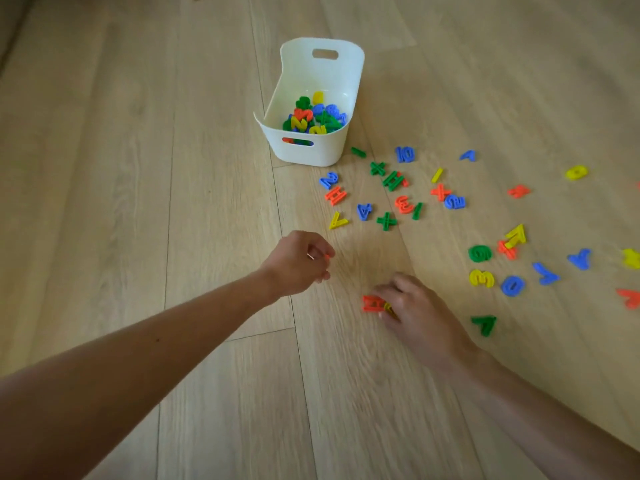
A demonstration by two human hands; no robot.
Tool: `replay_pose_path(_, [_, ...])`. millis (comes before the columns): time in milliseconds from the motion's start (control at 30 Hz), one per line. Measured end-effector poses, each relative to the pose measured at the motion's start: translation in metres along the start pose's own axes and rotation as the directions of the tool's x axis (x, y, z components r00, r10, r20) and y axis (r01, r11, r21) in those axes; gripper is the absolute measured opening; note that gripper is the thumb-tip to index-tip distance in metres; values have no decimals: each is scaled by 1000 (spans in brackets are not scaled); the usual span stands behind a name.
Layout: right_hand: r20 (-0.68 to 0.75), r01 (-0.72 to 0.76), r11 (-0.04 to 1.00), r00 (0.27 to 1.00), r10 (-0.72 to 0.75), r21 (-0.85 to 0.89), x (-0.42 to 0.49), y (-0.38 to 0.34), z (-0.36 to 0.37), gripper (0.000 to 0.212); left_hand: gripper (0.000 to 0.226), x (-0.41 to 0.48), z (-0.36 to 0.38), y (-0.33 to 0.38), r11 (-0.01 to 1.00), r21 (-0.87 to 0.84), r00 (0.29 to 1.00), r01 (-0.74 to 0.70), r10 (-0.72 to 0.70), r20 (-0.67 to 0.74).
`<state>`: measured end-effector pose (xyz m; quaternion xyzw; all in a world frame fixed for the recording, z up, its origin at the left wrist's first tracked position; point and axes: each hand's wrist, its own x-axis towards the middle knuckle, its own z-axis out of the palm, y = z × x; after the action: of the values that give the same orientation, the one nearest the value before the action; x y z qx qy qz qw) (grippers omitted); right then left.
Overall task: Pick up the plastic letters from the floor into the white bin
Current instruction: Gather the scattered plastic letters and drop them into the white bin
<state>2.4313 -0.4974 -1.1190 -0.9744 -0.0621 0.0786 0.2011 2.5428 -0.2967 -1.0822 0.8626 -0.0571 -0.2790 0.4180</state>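
The white bin (313, 154) stands on the wood floor ahead, with several coloured plastic letters and numbers (313, 117) piled inside. More pieces lie scattered in front of it and to its right, such as a yellow V (337, 221) and a green A (485, 324). My left hand (298, 263) hovers low over the floor, below the bin, with its fingers curled; a sliver of an orange piece (327, 257) shows at the fingertips. My right hand (417, 315) is down on the floor, its fingertips pinching a red H (372, 303) and a small yellow piece (388, 308).
A loose spread of pieces runs to the right edge, including a green 6 (480, 253), a yellow 3 (481, 278), a blue 0 (512, 285) and a yellow 0 (576, 172). Bare floorboards stretch to the left of the bin and of my arms.
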Motion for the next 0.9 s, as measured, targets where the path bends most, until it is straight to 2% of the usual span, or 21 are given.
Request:
replay_pose_path(100, [-41,33,995,999,-29,93,6,6,-3,34,15,4,-10,19,1000,-20,1000,14,-14,12])
replay_pose_path(200, [-68,-30,939,996,56,342,23,7,-23,32,13,19,-30,52,1000,-16,1000,16,-16,-6])
replay_pose_path(267, [-92,-62,852,987,129,520,43,3,-44,29,12,32,-49,83,995,-86,999,41,-41,-2])
replay_pose_path(400, [-57,-70,582,979,196,810,108,-20,-115,18,11,61,-104,155,966,-233,993,115,-108,42])
replay_pose_path(467, [-29,-91,472,970,240,877,150,-34,-147,14,13,82,-135,179,953,-270,988,136,-150,-32])
replay_pose_path(533, [6,-139,422,954,300,896,193,-44,-164,10,20,105,-155,185,945,-291,977,147,-186,-109])
replay_pose_path(633, [79,-246,409,920,383,879,259,-48,-169,14,28,136,-168,171,970,-201,972,137,-170,-160])
replay_pose_path(700, [113,-310,440,901,420,843,280,-46,-168,18,23,146,-165,156,968,-191,967,161,-194,-168])
replay_pose_path(767, [101,-334,489,891,442,806,304,-42,-157,18,15,165,-167,131,975,-151,963,162,-190,-194])
replay_pose_path(833, [90,-346,517,886,456,783,315,-35,-151,16,15,178,-168,113,982,-134,949,129,-162,-271])
replay_pose_path(900, [90,-349,529,886,454,773,317,-30,-148,16,16,182,-168,100,993,-49,944,105,-115,-310])
